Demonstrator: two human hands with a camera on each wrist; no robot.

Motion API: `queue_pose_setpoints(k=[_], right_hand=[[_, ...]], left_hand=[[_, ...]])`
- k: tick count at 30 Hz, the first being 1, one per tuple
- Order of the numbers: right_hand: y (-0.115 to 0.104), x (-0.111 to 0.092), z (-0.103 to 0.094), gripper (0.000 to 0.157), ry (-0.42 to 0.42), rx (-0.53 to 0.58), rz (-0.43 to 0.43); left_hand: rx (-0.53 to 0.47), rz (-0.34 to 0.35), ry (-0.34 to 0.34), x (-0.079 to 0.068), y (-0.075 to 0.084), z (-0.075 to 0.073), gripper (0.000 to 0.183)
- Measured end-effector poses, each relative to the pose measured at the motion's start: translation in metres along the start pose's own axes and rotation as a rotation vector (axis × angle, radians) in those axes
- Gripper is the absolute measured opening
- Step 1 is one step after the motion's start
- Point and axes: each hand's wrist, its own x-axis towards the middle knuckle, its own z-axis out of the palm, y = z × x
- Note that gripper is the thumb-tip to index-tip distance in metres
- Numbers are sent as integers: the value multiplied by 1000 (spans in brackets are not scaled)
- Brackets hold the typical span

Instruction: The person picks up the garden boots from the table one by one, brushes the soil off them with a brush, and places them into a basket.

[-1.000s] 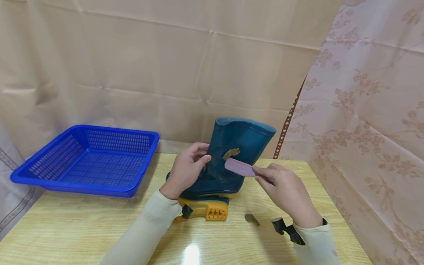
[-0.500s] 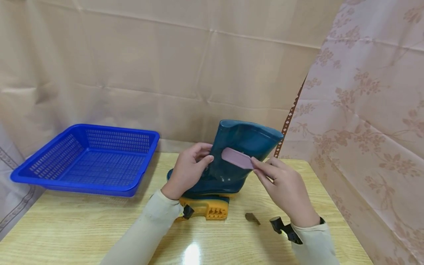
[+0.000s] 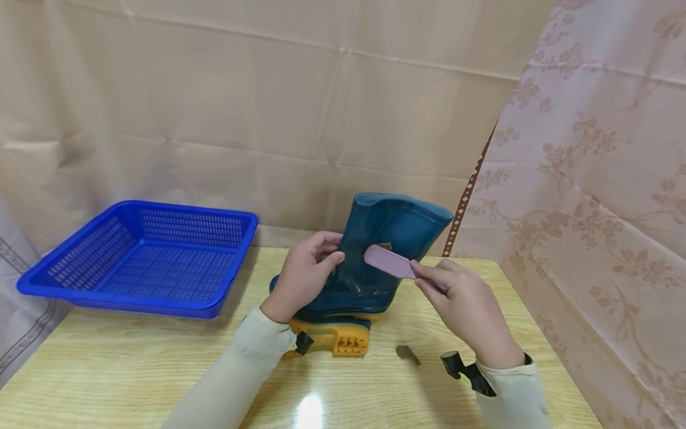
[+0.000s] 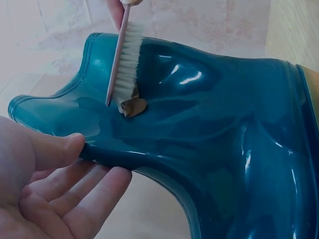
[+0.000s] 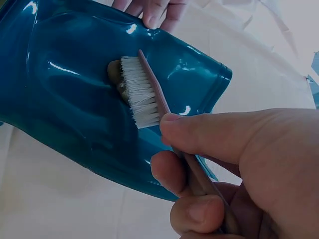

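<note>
A dark teal rain boot [image 3: 407, 220] leans to the right, its shaft upward. My left hand [image 3: 305, 271] holds the shaft's left edge, thumb in front and fingers behind. My right hand [image 3: 466, 304] grips the handle of a pink brush [image 3: 388, 262]. White bristles [image 4: 130, 59] press on a brown, mud-like patch [image 4: 133, 107] on the shaft, partly covered by the brush in the head view. Under the held boot lies a second boot with a yellow sole [image 3: 351, 345], mostly hidden.
A blue plastic basket [image 3: 145, 307] stands at the left of the wood-grain table [image 3: 134, 369]. One small brown piece [image 3: 407, 354] lies on the tabletop below the right hand. Beige cloth [image 3: 241, 119] hangs behind, and patterned cloth [image 3: 600, 208] on the right.
The brush moved up over the brown patch, hiding most of it, then slightly back down and right. The boot's shaft tilted right, then a little back. Both hands kept their holds.
</note>
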Motion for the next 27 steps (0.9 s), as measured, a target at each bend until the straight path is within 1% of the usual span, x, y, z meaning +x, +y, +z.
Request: queue_pose_setpoints(k=[7,10,14,17,21,23,25,27], right_hand=[[0,-1,-2,30,-33,-17,25],[1,-1,-4,29,-46,-26,26],[1,-3,-8,29,-51,-1,23],[0,-5,-10,30,-20,38,-28],[-2,-3,-5,34,73,59,-177],[-3,-1,-2,36,112,48,-234],[-3,-1,1,36,133,25,-249],[-3,-1,2,36,127,2,-227]], left_hand=[[5,16,1,0,-1,0,27],[8,12,2,0,-1,0,27],[2,4,10,-1,-1,-1,29],[-8,8,9,-1,0,-1,29],[-23,26,-1,-2,1,-1,27],[-27,33,-8,-2,1,0,26],[-29,37,-11,-2,1,0,26],[-26,35,-11,-1,0,1,26]])
